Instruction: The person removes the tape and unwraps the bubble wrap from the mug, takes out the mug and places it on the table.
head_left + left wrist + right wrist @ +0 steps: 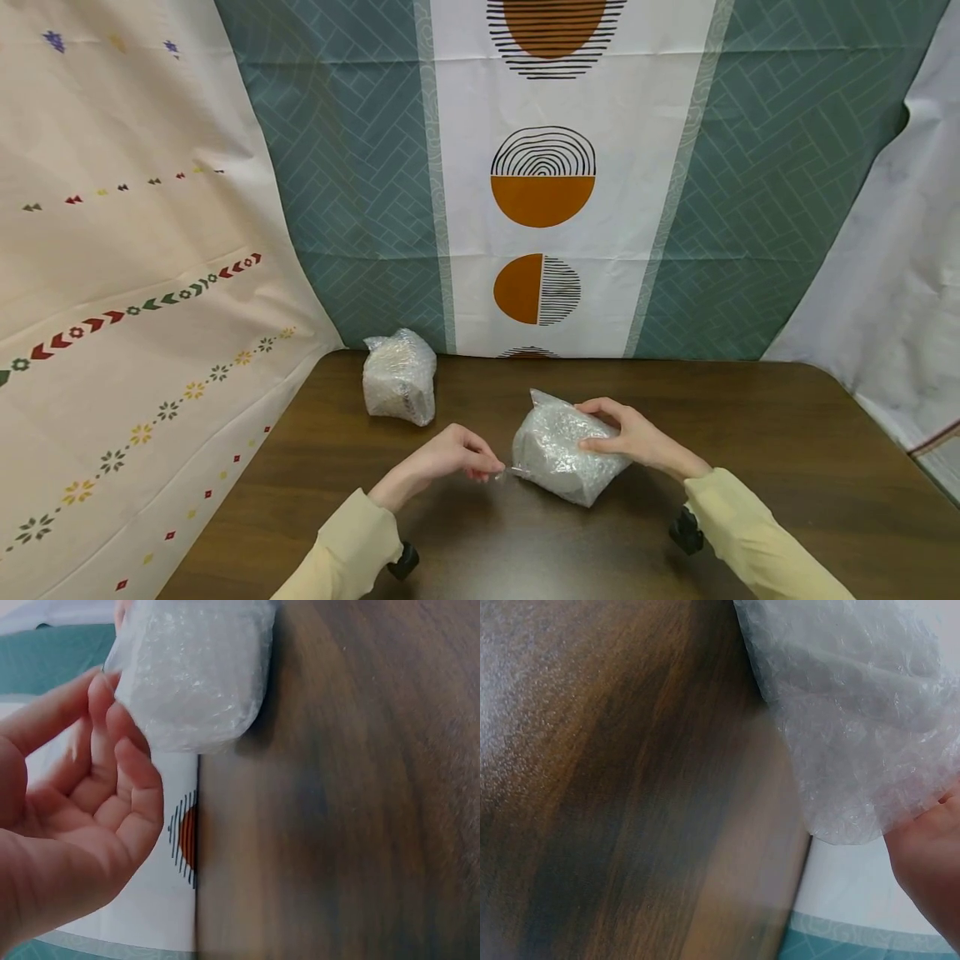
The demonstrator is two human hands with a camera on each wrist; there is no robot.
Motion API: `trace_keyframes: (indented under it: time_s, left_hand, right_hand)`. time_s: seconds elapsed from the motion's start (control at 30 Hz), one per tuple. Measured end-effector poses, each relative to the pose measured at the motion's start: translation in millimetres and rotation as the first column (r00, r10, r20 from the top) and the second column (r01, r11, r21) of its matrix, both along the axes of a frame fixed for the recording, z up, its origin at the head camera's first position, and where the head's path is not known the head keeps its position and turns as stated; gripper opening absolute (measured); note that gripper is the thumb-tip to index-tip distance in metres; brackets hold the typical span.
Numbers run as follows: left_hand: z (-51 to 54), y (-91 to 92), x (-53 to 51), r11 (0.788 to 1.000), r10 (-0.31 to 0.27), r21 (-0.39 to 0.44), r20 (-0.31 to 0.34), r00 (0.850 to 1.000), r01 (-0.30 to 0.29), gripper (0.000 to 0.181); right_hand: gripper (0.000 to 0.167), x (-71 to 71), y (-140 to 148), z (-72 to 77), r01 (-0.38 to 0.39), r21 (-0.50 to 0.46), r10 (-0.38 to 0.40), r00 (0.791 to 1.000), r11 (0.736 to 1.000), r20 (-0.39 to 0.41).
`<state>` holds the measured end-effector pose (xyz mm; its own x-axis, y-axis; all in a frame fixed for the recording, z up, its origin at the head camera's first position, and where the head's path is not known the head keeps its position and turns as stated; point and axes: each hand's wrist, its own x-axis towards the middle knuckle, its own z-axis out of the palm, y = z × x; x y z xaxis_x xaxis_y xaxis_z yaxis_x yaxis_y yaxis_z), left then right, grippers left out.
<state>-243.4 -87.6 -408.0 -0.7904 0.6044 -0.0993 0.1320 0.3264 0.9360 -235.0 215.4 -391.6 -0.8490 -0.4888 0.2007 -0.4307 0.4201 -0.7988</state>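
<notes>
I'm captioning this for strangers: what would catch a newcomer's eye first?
Probably the orange-and-black circles on the cloth behind the table. Next, the right hand gripping a bubble-wrapped bundle, the left hand pinching something clear beside it. A second wrapped bundle sits near the table's back left corner.

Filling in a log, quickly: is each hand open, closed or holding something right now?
Left hand: closed, pinching a bit of clear film.
Right hand: holding the bubble-wrapped bundle.
</notes>
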Motion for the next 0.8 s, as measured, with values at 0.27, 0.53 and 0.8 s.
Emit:
trace_keyframes:
  time_s: [0.27,0.53,0.8]
  left_hand:
    - [-3.9,3.1,1.0,0.987,0.147,0.057,0.091,0.985,-0.152,0.017]
    - [-6.7,5.1,-0.8,0.975,0.17,0.122,0.126,0.977,-0.185,0.017]
    - [-5.4,5.6,-2.3,0.96,0.227,0.149,0.09,0.97,-0.238,0.019]
  right_hand:
    - [0.047,-1.0,0.3,-0.5,-0.001,0.007,0.001,1.0,1.0,0.009]
    - [0.047,-2.0,0.9,-2.0,0.006,0.011,-0.006,1.0,1.0,0.003]
    - [0.047,-0.3,0.1,0.1,0.007,0.014,-0.007,1.0,1.0,0.009]
